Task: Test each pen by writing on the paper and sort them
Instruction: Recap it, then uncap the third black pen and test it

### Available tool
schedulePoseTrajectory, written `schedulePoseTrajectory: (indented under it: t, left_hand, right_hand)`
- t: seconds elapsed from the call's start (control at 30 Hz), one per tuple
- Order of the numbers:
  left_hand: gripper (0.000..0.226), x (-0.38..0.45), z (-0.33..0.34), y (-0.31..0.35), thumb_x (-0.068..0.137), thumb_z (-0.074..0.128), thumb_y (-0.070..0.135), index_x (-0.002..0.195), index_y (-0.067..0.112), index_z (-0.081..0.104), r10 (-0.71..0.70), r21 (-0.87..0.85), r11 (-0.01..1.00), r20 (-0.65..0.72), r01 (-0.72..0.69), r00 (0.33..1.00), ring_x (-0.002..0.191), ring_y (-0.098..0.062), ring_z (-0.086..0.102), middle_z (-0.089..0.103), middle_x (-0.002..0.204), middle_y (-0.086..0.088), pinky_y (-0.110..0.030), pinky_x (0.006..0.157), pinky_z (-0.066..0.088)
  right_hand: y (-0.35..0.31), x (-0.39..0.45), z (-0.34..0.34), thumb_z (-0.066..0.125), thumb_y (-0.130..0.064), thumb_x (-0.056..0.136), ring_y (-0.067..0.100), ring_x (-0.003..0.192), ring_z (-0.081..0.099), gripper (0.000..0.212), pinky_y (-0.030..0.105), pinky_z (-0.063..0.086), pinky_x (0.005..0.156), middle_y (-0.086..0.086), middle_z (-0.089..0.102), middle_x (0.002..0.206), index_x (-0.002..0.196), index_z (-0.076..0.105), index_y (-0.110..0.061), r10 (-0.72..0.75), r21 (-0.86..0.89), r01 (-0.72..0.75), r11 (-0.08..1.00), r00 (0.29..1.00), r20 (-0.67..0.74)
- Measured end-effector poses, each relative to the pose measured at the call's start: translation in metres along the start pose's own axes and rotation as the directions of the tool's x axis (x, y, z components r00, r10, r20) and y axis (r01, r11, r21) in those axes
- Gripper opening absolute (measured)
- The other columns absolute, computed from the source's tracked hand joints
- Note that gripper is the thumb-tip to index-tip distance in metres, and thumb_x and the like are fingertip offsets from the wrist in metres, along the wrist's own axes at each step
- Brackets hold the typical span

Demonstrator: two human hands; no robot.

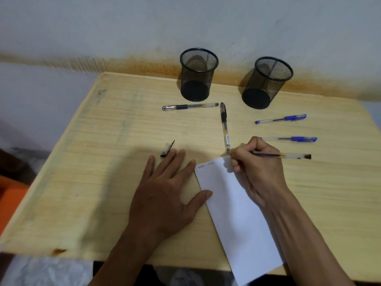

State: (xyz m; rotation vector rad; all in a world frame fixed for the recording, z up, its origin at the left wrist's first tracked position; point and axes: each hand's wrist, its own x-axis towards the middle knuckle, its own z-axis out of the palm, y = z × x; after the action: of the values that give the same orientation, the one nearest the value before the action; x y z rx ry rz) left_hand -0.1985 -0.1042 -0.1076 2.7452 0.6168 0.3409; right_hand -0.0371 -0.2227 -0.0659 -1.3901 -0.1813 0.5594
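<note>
I see my right hand (255, 168) clamped on a clear black-ink pen (288, 156) over the white paper (237, 213), faint scribbles at its top; left hand (165, 193) lies flat, fingers spread, on the table (103, 162).

Light wood table against a stained pale wall, indoor light.
Table (127, 124): pale yellow wood grain, worn grey smudges along its left side, a dark brown chip at the near left edge, far edge touching the wall. Wall (103, 23): pale grey-white, with a rusty orange-brown stain band (132, 66) running across just above the tabletop, strongest in the middle, fading left. Soft shadow falls on the tabletop left of centre. Lower left, beside the table: something orange (10, 195), blurred, cannot tell what. Below the near edge: crumpled whitish plastic or cloth (47, 271), dark gap beside it.
</note>
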Motion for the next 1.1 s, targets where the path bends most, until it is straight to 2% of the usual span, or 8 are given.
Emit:
schedulePoseTrajectory:
  t: [0.13,0.27,0.37,0.47,0.63,0.8,0.93,1.1]
  left_hand:
    - [0.075,0.000,-0.001,0.001,0.087,0.037,0.076,0.141,0.026,0.053,0.009,0.006,1.000,-0.031,-0.009,0.999,0.146,-0.015,0.034,0.046,0.153,0.000,-0.053,0.118,0.027]
    - [0.066,-0.001,0.000,-0.002,0.091,0.046,0.069,0.125,0.017,0.067,0.018,-0.067,0.997,-0.235,-0.034,0.972,0.128,-0.023,0.056,0.065,0.133,-0.002,-0.049,0.107,0.041]
    - [0.040,0.005,-0.007,-0.005,0.090,0.060,0.049,0.109,0.016,0.073,-0.113,-0.088,0.993,-0.416,0.084,0.902,0.106,-0.029,0.063,0.072,0.112,-0.002,-0.042,0.091,0.045]
    - [0.031,0.017,-0.020,-0.005,0.088,0.066,0.039,0.110,0.019,0.071,-0.310,-0.112,0.951,-0.345,0.289,0.886,0.108,-0.031,0.056,0.069,0.110,-0.004,-0.044,0.092,0.041]
    - [0.025,0.033,-0.032,-0.004,0.094,0.060,0.039,0.096,0.019,0.075,-0.394,0.035,0.910,-0.234,0.413,0.889,0.107,-0.035,0.053,0.066,0.108,-0.011,-0.044,0.092,0.039]
    - [0.016,0.032,-0.033,-0.002,0.093,0.065,0.026,0.101,0.021,0.077,-0.333,-0.081,0.943,-0.219,0.323,0.917,0.104,-0.032,0.055,0.067,0.103,-0.006,-0.043,0.090,0.040]
    - [0.012,0.013,-0.041,0.017,0.092,0.068,0.019,0.101,0.024,0.074,-0.214,-0.396,0.914,-0.290,0.087,0.933,0.094,-0.012,0.061,0.066,0.093,0.018,-0.027,0.078,0.046]
    - [0.014,-0.005,-0.049,0.036,0.088,0.066,0.024,0.099,0.024,0.075,-0.039,-0.427,0.889,-0.433,-0.167,0.900,0.099,-0.007,0.065,0.070,0.099,0.016,-0.022,0.085,0.048]
  right_hand:
    - [-0.014,-0.012,-0.008,0.061,0.015,0.086,0.015,0.047,0.052,0.032,0.022,0.047,0.048,0.010,0.061,0.056,0.065,0.057,-0.009,0.013,0.144,-0.010,0.989,1.000,-0.024]
    - [-0.025,-0.038,-0.022,0.069,0.013,0.083,0.020,0.054,0.058,0.027,0.022,0.049,0.050,0.010,0.066,0.063,0.071,0.055,-0.007,-0.111,0.024,0.111,0.993,0.994,-0.003]
    - [-0.025,-0.059,-0.031,0.073,0.012,0.079,0.015,0.067,0.070,0.017,0.023,0.055,0.059,0.006,0.075,0.076,0.076,0.063,-0.001,-0.159,-0.087,0.158,0.984,0.987,-0.004]
    - [-0.023,-0.072,-0.037,0.075,0.014,0.077,0.017,0.079,0.076,0.024,0.026,0.060,0.069,0.003,0.080,0.084,0.077,0.075,-0.010,-0.143,-0.113,0.143,0.983,0.990,0.007]
    - [-0.021,-0.085,-0.038,0.075,0.008,0.081,0.027,0.078,0.076,0.015,0.037,0.064,0.067,0.007,0.080,0.085,0.087,0.074,-0.005,-0.143,-0.179,0.141,0.974,0.990,0.000]
    - [-0.022,-0.089,-0.037,0.079,0.003,0.080,0.019,0.077,0.076,0.015,0.030,0.063,0.070,0.003,0.081,0.084,0.088,0.078,-0.010,-0.143,-0.165,0.137,0.977,0.989,-0.027]
    - [-0.035,-0.089,-0.032,0.072,-0.007,0.090,0.010,0.085,0.078,0.014,0.024,0.063,0.073,-0.006,0.081,0.087,0.100,0.074,-0.016,-0.162,-0.086,0.158,0.984,0.986,-0.035]
    - [-0.050,-0.096,-0.023,0.072,-0.033,0.082,0.007,0.079,0.073,0.014,0.018,0.057,0.063,-0.008,0.077,0.080,0.087,0.072,-0.021,-0.360,-0.231,0.355,0.906,0.933,0.025]
